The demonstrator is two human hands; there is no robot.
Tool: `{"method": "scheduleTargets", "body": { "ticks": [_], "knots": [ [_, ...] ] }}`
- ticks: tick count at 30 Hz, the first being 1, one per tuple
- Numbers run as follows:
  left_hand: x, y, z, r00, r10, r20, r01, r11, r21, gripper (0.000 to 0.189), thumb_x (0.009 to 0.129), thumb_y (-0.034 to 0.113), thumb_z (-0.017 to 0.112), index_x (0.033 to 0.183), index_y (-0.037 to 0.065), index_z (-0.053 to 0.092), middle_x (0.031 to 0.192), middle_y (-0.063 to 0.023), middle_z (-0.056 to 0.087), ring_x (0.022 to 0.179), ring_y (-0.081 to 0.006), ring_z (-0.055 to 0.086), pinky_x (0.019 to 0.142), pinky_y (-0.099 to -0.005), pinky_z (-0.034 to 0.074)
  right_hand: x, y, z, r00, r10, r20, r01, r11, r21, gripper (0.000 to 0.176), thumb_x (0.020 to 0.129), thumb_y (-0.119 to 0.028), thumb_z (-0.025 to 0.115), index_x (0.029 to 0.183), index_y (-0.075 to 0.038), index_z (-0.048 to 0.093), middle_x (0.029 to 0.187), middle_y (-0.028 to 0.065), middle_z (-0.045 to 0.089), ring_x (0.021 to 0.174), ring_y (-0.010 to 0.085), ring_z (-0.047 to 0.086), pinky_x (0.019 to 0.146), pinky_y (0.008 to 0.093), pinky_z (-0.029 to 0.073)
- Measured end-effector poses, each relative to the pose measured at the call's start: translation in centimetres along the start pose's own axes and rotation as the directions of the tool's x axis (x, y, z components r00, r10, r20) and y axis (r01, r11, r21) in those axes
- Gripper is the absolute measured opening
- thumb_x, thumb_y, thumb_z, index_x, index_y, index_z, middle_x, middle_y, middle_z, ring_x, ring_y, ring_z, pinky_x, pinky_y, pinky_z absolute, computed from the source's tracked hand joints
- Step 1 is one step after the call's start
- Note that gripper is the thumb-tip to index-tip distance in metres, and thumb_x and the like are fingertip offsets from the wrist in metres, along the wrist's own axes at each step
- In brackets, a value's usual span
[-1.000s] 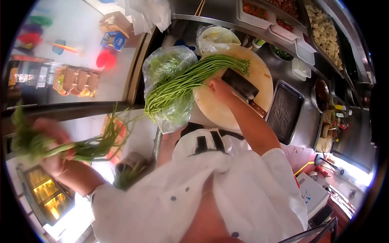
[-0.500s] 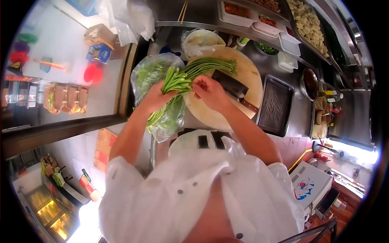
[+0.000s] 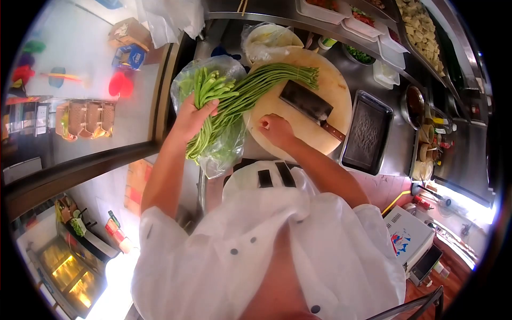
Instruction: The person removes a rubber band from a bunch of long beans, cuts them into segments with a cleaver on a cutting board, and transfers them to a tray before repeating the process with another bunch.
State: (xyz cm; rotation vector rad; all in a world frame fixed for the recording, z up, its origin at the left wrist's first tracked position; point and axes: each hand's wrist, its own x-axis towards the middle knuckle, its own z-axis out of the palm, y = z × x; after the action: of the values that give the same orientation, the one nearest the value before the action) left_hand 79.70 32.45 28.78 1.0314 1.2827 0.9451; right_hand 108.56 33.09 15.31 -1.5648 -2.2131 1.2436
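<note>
My left hand (image 3: 195,116) is closed around a bunch of long, thin green stalks (image 3: 226,109), near their thicker, paler ends. The bunch bends below this hand, and another length runs right across the round wooden chopping board (image 3: 298,128). Over the board's near left part, my right hand (image 3: 276,129) is closed with curled fingers, apart from the bunch; what they pinch, if anything, is hidden. A cleaver (image 3: 306,101) with a dark blade and brown handle lies flat on the board. Under the stalks and my left hand is a clear plastic bag (image 3: 226,152) with leafy greens in it.
Right of the board lies a dark metal tray (image 3: 367,133). Behind the board stand a plastic-wrapped bowl (image 3: 274,37) and a bowl of chopped greens (image 3: 358,55). A steel shelf edge (image 3: 266,16) runs above, bearing white food tubs (image 3: 325,12).
My right hand has moved away from the stalks, down and right over the board. My left hand has shifted left with the bunch. The view has tilted slightly.
</note>
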Motion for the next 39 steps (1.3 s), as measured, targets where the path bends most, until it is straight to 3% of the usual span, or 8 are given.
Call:
{"method": "scheduleTargets", "body": {
  "ticks": [1,10,17,22,24,29,33,39],
  "knots": [
    [-0.1,-0.2,-0.2,1.0,-0.003,-0.005,0.003,1.0,-0.002,0.021,0.101,0.017,0.07,0.114,0.002,0.062,0.094,-0.0013,0.065,0.083,-0.0113,0.06,0.078,-0.0282,0.05,0.4,0.5,0.7,1.0,0.019,0.002,-0.019,0.991,-0.132,0.024,0.09,-0.028,0.072,0.107,-0.011,0.071,0.105,0.0096,0.07,0.098,0.031,0.069,0.086,0.0437,0.055],
    [-0.9,-0.5,-1.0,0.998,0.022,-0.063,-0.022,1.0,-0.002,0.02,0.099,0.016,0.072,0.109,0.002,0.062,0.086,-0.0011,0.064,0.079,-0.0111,0.06,0.073,-0.0275,0.048,2.9,1.4,3.6,0.987,-0.06,0.151,0.096,0.965,-0.243,0.01,0.091,-0.026,0.068,0.096,-0.018,0.072,0.108,0.0062,0.068,0.1,0.0306,0.068,0.084,0.0439,0.055],
    [0.0,-0.7,-1.9,0.994,0.013,-0.111,-0.008,0.999,0.044,0.017,0.1,0.013,0.07,0.109,0.002,0.061,0.084,-0.0011,0.064,0.076,-0.011,0.06,0.072,-0.0274,0.049,4.2,0.0,1.6,0.987,-0.082,0.138,0.102,0.984,-0.143,0.009,0.09,-0.024,0.067,0.092,-0.017,0.074,0.106,0.0073,0.069,0.097,0.0304,0.069,0.084,0.0443,0.054],
    [0.0,-1.4,-2.0,0.985,-0.036,-0.167,0.023,0.997,-0.075,0.009,0.102,0.01,0.066,0.106,0.003,0.062,0.084,-0.0026,0.064,0.078,-0.0115,0.06,0.073,-0.0275,0.048,11.4,-4.4,-9.0,0.977,-0.124,-0.175,0.162,0.962,0.22,0.011,0.089,-0.022,0.07,0.092,-0.012,0.076,0.092,0.0092,0.074,0.086,0.0304,0.071,0.078,0.0397,0.056],
    [0.0,-1.4,-1.8,0.978,-0.07,-0.196,0.058,0.996,-0.064,0.008,0.102,0.009,0.066,0.104,0.003,0.061,0.084,-0.0024,0.064,0.077,-0.0114,0.06,0.072,-0.0272,0.048,16.6,-3.9,-12.1,0.901,-0.209,-0.381,0.258,0.962,0.084,0.013,0.089,-0.022,0.071,0.093,-0.01,0.076,0.093,0.0101,0.074,0.083,0.0309,0.071,0.079,0.038,0.057],
    [-0.4,-1.2,-1.4,0.979,-0.022,-0.201,-0.008,0.989,-0.146,0.013,0.101,0.012,0.069,0.104,0.001,0.063,0.083,-0.0019,0.064,0.078,-0.012,0.06,0.073,-0.0279,0.049,26.3,2.0,-14.9,0.898,-0.111,-0.426,0.083,0.993,-0.085,0.025,0.088,-0.02,0.074,0.109,-0.007,0.078,0.107,0.012,0.078,0.096,0.0233,0.076,0.084,0.0321,0.057],
    [-1.0,-1.1,-1.7,0.961,-0.06,-0.272,0.018,0.988,-0.155,0.018,0.1,0.016,0.073,0.105,0.001,0.064,0.082,-0.0018,0.065,0.077,-0.0122,0.061,0.072,-0.0278,0.049,24.6,2.6,-15.8,0.924,0.014,-0.381,-0.043,0.997,-0.068,0.026,0.087,-0.02,0.073,0.108,-0.005,0.077,0.096,0.0123,0.079,0.086,0.0229,0.076,0.082,0.0317,0.057],
    [-0.4,-0.6,-1.8,0.948,-0.131,-0.29,0.082,0.981,-0.178,0.019,0.1,0.019,0.073,0.105,0.003,0.064,0.08,-0.0008,0.064,0.072,-0.0109,0.06,0.068,-0.027,0.048,21.9,5.9,-16.7,0.871,0.247,-0.424,-0.086,0.928,0.363,0.026,0.085,-0.021,0.075,0.104,-0.003,0.078,0.081,0.0055,0.076,0.071,0.0135,0.07,0.07,0.0277,0.055]
  ]
}}
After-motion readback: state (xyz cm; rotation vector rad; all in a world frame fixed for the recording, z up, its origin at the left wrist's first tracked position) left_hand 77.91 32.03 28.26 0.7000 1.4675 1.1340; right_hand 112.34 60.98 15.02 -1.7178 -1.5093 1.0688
